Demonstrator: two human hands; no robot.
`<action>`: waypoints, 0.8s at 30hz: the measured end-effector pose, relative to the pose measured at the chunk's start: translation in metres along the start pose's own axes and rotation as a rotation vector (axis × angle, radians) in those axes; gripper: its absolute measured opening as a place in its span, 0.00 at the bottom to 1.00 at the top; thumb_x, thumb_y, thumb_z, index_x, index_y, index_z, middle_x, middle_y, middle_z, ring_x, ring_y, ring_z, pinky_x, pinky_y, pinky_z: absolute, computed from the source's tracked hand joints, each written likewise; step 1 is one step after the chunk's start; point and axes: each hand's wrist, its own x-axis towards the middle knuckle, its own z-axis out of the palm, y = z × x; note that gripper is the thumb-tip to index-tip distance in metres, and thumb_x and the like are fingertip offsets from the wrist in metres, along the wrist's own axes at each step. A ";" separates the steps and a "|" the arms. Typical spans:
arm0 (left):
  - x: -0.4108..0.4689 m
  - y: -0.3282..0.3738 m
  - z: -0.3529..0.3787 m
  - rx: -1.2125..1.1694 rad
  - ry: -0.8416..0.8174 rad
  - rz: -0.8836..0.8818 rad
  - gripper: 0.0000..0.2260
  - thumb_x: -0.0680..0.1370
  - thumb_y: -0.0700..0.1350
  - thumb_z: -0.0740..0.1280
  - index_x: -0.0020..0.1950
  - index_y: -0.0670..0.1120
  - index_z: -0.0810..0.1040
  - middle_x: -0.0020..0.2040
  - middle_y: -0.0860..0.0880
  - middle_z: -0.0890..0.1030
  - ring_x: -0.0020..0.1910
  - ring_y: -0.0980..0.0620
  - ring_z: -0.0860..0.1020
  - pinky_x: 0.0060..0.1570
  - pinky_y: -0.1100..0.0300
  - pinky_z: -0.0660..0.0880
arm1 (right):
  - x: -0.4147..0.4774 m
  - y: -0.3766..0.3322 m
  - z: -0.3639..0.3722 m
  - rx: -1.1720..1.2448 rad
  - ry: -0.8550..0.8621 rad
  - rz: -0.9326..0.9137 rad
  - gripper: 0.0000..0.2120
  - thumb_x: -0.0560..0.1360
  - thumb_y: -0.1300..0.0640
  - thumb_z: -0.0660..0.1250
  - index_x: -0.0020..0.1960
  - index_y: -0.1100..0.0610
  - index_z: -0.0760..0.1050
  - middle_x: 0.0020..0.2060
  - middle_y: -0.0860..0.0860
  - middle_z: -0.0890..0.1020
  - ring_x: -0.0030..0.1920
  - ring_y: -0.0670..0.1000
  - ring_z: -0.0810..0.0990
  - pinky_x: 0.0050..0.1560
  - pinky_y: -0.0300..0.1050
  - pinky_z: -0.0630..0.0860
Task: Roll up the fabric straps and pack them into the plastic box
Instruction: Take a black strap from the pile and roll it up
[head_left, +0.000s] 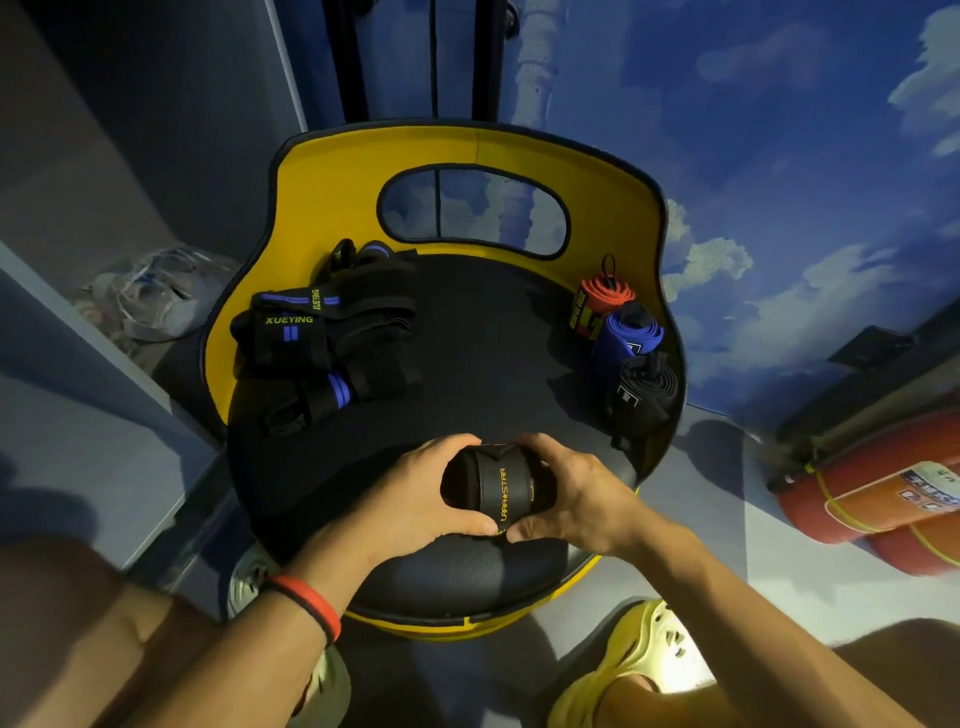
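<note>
Left hand (415, 493) and right hand (576, 499) together clasp the rolled black strap (498, 488) over the black seat's (493, 364) front, its long axis lying left-right, coiled end facing left

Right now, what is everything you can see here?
chair: one, yellow back and black seat, centre
loose straps: a pile, black with blue stripes, seat's left
red roll: one, red, seat's right rim
blue roll: one, blue, beside red roll
black roll: one, black, nearest of the three
held roll: one, black with yellow lettering, seat's front
clear plastic: one heap, transparent, floor at left
extinguishers: two, red, floor at right
clogs: two, pale yellow, floor below seat
wristband: one, red and black, left wrist
left hand: one, fingers round held roll
right hand: one, fingers round held roll
</note>
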 end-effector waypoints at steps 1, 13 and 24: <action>0.000 0.002 0.000 0.002 -0.004 0.001 0.42 0.66 0.56 0.82 0.76 0.62 0.66 0.71 0.61 0.70 0.69 0.58 0.70 0.67 0.56 0.72 | -0.001 -0.001 -0.001 0.005 -0.015 -0.004 0.45 0.63 0.49 0.84 0.74 0.46 0.66 0.60 0.43 0.78 0.61 0.47 0.77 0.64 0.46 0.74; -0.005 0.003 -0.003 -0.293 0.126 0.005 0.43 0.65 0.43 0.82 0.71 0.69 0.66 0.67 0.64 0.70 0.66 0.65 0.72 0.64 0.65 0.71 | -0.002 -0.005 0.009 0.344 0.176 0.001 0.57 0.63 0.48 0.84 0.82 0.47 0.54 0.72 0.44 0.72 0.71 0.43 0.72 0.72 0.41 0.68; -0.012 0.005 0.008 -0.161 0.070 -0.001 0.51 0.66 0.49 0.83 0.76 0.72 0.54 0.75 0.64 0.64 0.74 0.63 0.63 0.73 0.59 0.64 | -0.002 -0.003 0.018 -0.098 0.195 -0.212 0.39 0.71 0.45 0.78 0.77 0.52 0.66 0.70 0.46 0.73 0.69 0.47 0.73 0.70 0.47 0.72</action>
